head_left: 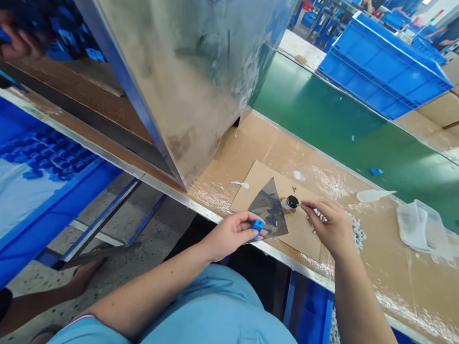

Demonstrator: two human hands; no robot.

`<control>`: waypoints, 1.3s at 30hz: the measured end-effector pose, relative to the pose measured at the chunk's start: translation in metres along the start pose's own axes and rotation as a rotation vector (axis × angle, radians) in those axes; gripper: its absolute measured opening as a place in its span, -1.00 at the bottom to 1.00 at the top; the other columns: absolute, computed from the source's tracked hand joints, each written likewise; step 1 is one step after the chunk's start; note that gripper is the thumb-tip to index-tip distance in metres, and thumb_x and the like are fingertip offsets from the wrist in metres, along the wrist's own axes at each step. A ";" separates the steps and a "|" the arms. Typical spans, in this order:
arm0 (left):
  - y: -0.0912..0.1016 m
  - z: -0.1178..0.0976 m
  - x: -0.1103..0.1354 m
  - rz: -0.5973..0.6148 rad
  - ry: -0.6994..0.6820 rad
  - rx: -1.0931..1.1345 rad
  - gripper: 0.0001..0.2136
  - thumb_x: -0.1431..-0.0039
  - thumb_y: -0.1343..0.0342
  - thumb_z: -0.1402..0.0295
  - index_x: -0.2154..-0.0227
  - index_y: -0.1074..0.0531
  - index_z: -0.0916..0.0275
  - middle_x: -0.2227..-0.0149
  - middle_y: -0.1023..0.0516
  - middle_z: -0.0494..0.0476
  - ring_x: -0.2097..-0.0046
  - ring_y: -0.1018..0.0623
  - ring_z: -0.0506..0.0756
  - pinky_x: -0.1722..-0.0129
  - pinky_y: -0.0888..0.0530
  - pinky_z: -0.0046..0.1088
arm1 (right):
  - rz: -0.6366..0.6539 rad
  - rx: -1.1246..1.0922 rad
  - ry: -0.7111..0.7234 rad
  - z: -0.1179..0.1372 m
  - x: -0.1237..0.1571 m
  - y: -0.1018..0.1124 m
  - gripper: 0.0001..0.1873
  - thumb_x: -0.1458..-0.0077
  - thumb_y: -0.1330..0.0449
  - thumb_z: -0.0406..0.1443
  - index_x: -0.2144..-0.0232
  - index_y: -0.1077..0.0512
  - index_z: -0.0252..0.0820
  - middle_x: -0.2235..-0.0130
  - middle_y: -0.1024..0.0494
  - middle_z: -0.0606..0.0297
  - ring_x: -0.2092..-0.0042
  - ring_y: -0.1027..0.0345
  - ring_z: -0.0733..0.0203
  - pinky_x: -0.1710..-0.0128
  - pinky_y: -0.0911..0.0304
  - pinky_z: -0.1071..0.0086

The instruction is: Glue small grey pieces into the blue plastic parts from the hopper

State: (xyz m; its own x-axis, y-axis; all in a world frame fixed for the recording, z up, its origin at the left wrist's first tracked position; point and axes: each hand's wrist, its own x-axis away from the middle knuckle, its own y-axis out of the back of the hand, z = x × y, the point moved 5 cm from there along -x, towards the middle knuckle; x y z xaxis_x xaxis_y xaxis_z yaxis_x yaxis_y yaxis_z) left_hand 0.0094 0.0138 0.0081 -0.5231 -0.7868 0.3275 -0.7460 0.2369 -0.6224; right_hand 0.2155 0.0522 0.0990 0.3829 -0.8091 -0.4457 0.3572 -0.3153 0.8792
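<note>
My left hand (232, 235) is closed around a small blue plastic part (257, 226), pinched at the fingertips over a dark grey triangular sheet (268, 207). My right hand (331, 224) is closed in a pinch on a thin stick-like tool, its tip beside a small round black-capped pot (291, 202). Both rest on a brown cardboard pad (298, 227) on the workbench (416, 284).
A large metal box (189, 74) stands at left. A green conveyor belt (354, 129) runs behind the bench with small blue parts (376, 171) on it. Blue crates (381, 67) sit beyond, and another (21, 185) at left. Clear plastic bags (423, 227) lie at right. Another person's hand (5, 41) is at top left.
</note>
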 end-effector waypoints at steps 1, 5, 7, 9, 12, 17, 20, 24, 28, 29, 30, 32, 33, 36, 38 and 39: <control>0.001 -0.001 0.001 -0.005 -0.014 -0.045 -0.75 0.00 -0.32 0.40 0.24 -0.46 0.30 0.33 -0.58 0.10 0.22 -0.60 0.05 0.13 -0.50 -0.37 | 0.004 0.004 0.002 0.000 0.000 0.000 -0.81 -0.26 -0.11 -0.22 0.34 -0.50 -0.09 0.36 -0.63 0.28 0.36 -0.49 0.15 0.28 -0.32 0.26; 0.004 -0.006 0.002 -0.050 -0.118 -0.275 -0.79 0.03 -0.28 0.45 0.28 -0.48 0.29 0.37 -0.50 0.02 0.35 -0.51 -0.03 0.32 -0.47 -0.51 | 0.015 0.022 0.028 -0.001 0.000 -0.003 -0.80 -0.27 -0.10 -0.23 0.33 -0.50 -0.10 0.35 -0.64 0.28 0.34 -0.49 0.16 0.25 -0.30 0.25; 0.004 -0.005 0.001 -0.049 -0.150 -0.332 -0.75 0.05 -0.27 0.43 0.24 -0.51 0.29 0.34 -0.49 0.04 0.36 -0.47 -0.04 0.39 -0.44 -0.55 | 0.013 0.034 0.040 -0.001 -0.001 -0.005 -0.79 -0.27 -0.10 -0.23 0.33 -0.50 -0.12 0.36 -0.64 0.27 0.34 -0.50 0.16 0.24 -0.30 0.25; 0.003 -0.005 -0.001 -0.042 -0.175 -0.341 -0.67 0.05 -0.27 0.38 0.15 -0.52 0.27 0.26 -0.48 0.08 0.35 -0.47 -0.03 0.43 -0.45 -0.56 | 0.016 0.038 0.046 -0.001 -0.001 -0.006 -0.78 -0.27 -0.10 -0.23 0.33 -0.51 -0.12 0.36 -0.64 0.27 0.35 -0.49 0.16 0.24 -0.30 0.25; 0.002 -0.006 -0.002 -0.047 -0.204 -0.306 -0.61 0.00 -0.25 0.31 0.06 -0.50 0.24 0.15 -0.43 0.12 0.33 -0.48 -0.04 0.36 -0.51 -0.51 | 0.029 0.018 0.036 -0.001 -0.001 -0.005 -0.78 -0.27 -0.09 -0.22 0.34 -0.51 -0.10 0.37 -0.63 0.28 0.36 -0.49 0.16 0.25 -0.31 0.24; -0.003 -0.008 -0.002 -0.023 -0.199 -0.193 -0.65 -0.03 -0.27 0.29 0.09 -0.51 0.24 0.14 -0.47 0.13 0.21 -0.52 0.01 0.17 -0.53 -0.45 | -0.002 -0.013 -0.059 -0.004 0.001 0.002 -0.78 -0.25 -0.11 -0.18 0.35 -0.52 -0.07 0.37 -0.63 0.28 0.35 -0.49 0.13 0.27 -0.34 0.23; -0.006 -0.005 -0.003 -0.006 -0.152 -0.172 -0.63 0.06 -0.34 0.31 0.15 -0.51 0.28 0.37 -0.48 0.03 0.38 -0.50 -0.04 0.35 -0.53 -0.51 | 0.008 -0.012 -0.088 -0.006 0.002 0.001 -0.77 -0.24 -0.11 -0.17 0.36 -0.53 -0.06 0.38 -0.63 0.28 0.35 -0.49 0.12 0.29 -0.35 0.23; -0.004 -0.003 -0.005 -0.048 -0.149 -0.150 -0.61 0.14 -0.39 0.32 0.21 -0.48 0.31 0.51 -0.44 -0.06 0.50 -0.47 -0.07 0.46 -0.49 -0.55 | 0.020 -0.041 -0.075 -0.009 0.004 -0.002 -0.77 -0.24 -0.12 -0.16 0.36 -0.53 -0.07 0.38 -0.63 0.27 0.36 -0.49 0.12 0.32 -0.35 0.23; -0.004 -0.004 -0.006 -0.048 -0.171 -0.146 -0.63 0.00 -0.31 0.24 0.14 -0.47 0.30 0.45 -0.50 0.01 0.45 -0.52 -0.04 0.34 -0.53 -0.46 | 0.001 -0.046 -0.077 -0.007 0.006 0.000 -0.78 -0.22 -0.13 -0.17 0.37 -0.53 -0.08 0.41 -0.61 0.27 0.37 -0.49 0.11 0.33 -0.36 0.22; -0.004 -0.005 -0.005 -0.055 -0.198 -0.175 -0.65 -0.02 -0.29 0.24 0.14 -0.48 0.29 0.40 -0.52 0.05 0.42 -0.53 -0.03 0.32 -0.54 -0.45 | -0.019 -0.059 -0.098 -0.005 0.007 0.003 -0.80 -0.21 -0.14 -0.18 0.37 -0.53 -0.08 0.40 -0.61 0.28 0.36 -0.50 0.11 0.33 -0.36 0.22; -0.004 -0.006 -0.005 -0.069 -0.238 -0.218 -0.68 -0.03 -0.28 0.25 0.16 -0.50 0.28 0.34 -0.52 0.09 0.38 -0.53 -0.01 0.30 -0.54 -0.45 | -0.042 -0.089 -0.125 -0.003 0.009 0.006 -0.83 -0.20 -0.17 -0.20 0.37 -0.52 -0.08 0.40 -0.61 0.28 0.35 -0.50 0.11 0.32 -0.37 0.23; -0.003 -0.009 -0.003 -0.103 -0.322 -0.315 -0.73 -0.02 -0.29 0.29 0.20 -0.53 0.27 0.22 -0.52 0.15 0.29 -0.54 0.02 0.26 -0.54 -0.45 | -0.084 -0.200 -0.179 0.005 0.011 0.011 -0.92 -0.16 -0.21 -0.25 0.35 -0.52 -0.07 0.37 -0.62 0.28 0.33 -0.50 0.12 0.30 -0.40 0.24; -0.003 -0.010 -0.003 -0.119 -0.357 -0.355 -0.75 -0.02 -0.28 0.31 0.22 -0.54 0.27 0.18 -0.51 0.17 0.25 -0.54 0.03 0.24 -0.54 -0.46 | -0.095 -0.268 -0.196 0.012 0.013 0.013 -0.95 -0.14 -0.23 -0.28 0.34 -0.51 -0.07 0.37 -0.61 0.29 0.33 -0.50 0.13 0.30 -0.41 0.25; -0.004 -0.007 -0.003 -0.133 -0.400 -0.406 -0.78 -0.06 -0.25 0.36 0.20 -0.53 0.27 0.16 -0.52 0.19 0.22 -0.54 0.05 0.18 -0.55 -0.43 | -0.074 -0.418 -0.184 0.036 0.014 0.014 -0.93 -0.13 -0.23 -0.33 0.30 -0.49 -0.05 0.35 -0.61 0.30 0.31 -0.50 0.13 0.24 -0.43 0.21; -0.005 -0.005 -0.003 -0.131 -0.412 -0.420 -0.78 -0.07 -0.23 0.39 0.18 -0.51 0.26 0.19 -0.54 0.17 0.23 -0.55 0.05 0.13 -0.55 -0.41 | -0.057 -0.442 -0.144 0.052 0.013 0.014 -0.90 -0.13 -0.23 -0.36 0.28 -0.48 -0.04 0.35 -0.61 0.33 0.33 -0.50 0.15 0.14 -0.41 0.16; -0.005 -0.005 -0.003 -0.130 -0.421 -0.432 -0.78 -0.07 -0.23 0.40 0.18 -0.51 0.26 0.20 -0.54 0.17 0.23 -0.55 0.05 0.12 -0.55 -0.40 | -0.053 -0.440 -0.118 0.059 0.012 0.014 -0.89 -0.13 -0.23 -0.37 0.28 -0.47 -0.04 0.36 -0.61 0.34 0.35 -0.49 0.17 0.10 -0.40 0.14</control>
State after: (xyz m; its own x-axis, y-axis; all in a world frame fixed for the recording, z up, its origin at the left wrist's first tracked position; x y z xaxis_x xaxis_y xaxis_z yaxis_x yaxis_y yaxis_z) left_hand 0.0130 0.0175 0.0139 -0.2749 -0.9613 0.0177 -0.9383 0.2642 -0.2230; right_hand 0.1744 0.0086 0.1156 0.2640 -0.8565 -0.4436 0.7113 -0.1378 0.6893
